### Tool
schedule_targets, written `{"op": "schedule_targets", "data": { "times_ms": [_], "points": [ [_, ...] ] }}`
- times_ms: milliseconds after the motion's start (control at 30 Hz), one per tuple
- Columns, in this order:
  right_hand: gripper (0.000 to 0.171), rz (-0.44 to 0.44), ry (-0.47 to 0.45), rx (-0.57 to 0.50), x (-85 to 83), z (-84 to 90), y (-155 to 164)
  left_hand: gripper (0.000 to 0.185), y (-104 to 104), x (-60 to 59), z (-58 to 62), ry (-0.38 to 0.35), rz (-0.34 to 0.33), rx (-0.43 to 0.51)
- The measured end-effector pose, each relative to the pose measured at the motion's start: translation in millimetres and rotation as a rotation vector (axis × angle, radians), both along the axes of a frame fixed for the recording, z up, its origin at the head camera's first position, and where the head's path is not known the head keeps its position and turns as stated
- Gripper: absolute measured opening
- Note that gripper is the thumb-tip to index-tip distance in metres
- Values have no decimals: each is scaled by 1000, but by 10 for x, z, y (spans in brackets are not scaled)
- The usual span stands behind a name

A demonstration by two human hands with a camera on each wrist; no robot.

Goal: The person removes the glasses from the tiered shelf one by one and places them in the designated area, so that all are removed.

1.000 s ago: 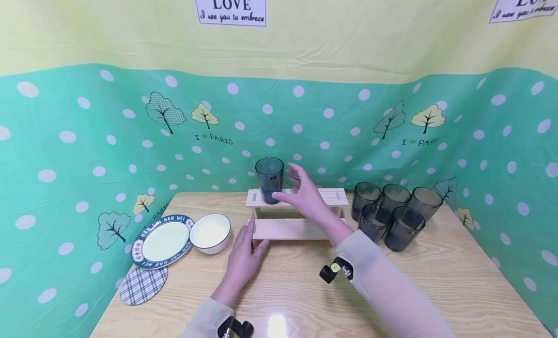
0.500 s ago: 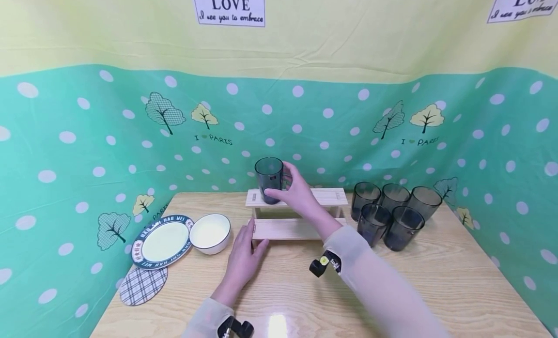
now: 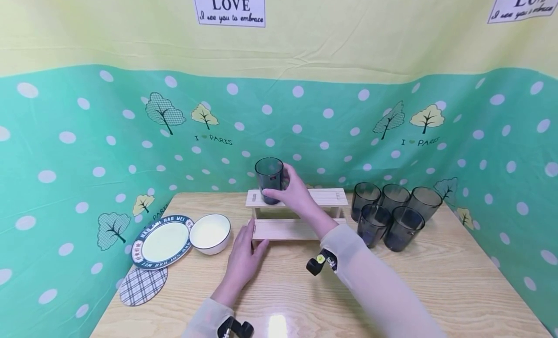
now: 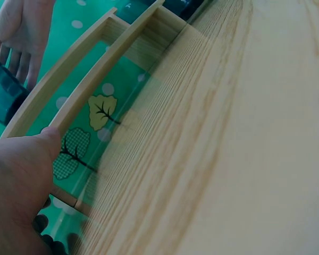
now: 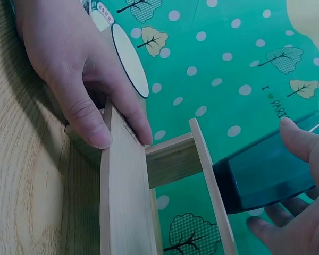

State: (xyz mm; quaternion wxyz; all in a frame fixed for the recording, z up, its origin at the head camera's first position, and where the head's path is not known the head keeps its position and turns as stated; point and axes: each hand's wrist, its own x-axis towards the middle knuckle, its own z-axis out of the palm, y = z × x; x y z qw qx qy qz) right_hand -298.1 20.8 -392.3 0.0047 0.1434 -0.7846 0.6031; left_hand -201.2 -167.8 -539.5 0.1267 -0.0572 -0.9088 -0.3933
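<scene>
A dark tinted drinking glass (image 3: 269, 176) stands upright at the left end of the upper board of a two-tier wooden shelf (image 3: 287, 229). My right hand (image 3: 298, 195) holds the glass from its right side, thumb across the front and fingers behind. In the right wrist view, the glass (image 5: 271, 167) has its base against the upper board. At the shelf's lower left end, my left hand (image 3: 242, 260) grips the lower board. Its thumb lies at the front edge and a finger reaches over the board in the right wrist view, where this left hand (image 5: 77, 69) shows closely.
Several matching tinted glasses (image 3: 403, 226) stand grouped right of the shelf. On the left are a white bowl (image 3: 210, 234), a plate with a dark patterned rim (image 3: 185, 253) and a checked round mat (image 3: 144, 285). A polka-dot cloth (image 3: 305, 130) encloses the wooden table (image 3: 436, 299).
My right hand has moved left and closed its fingers and thumb around the glass on the upper board. The left hand, the shelf and the glass have stayed in place.
</scene>
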Motion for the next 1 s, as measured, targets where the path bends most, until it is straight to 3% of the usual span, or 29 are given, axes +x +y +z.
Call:
{"op": "schedule_targets", "data": {
  "times_ms": [333,1000],
  "points": [
    [100,-5,-13,18,-7,-6,-28,84,-2,0,-11,18,0,-8],
    [96,-54,-9,51,-10,-3,-50,84,-5,-5,-4,-29,13,-9]
  ]
}}
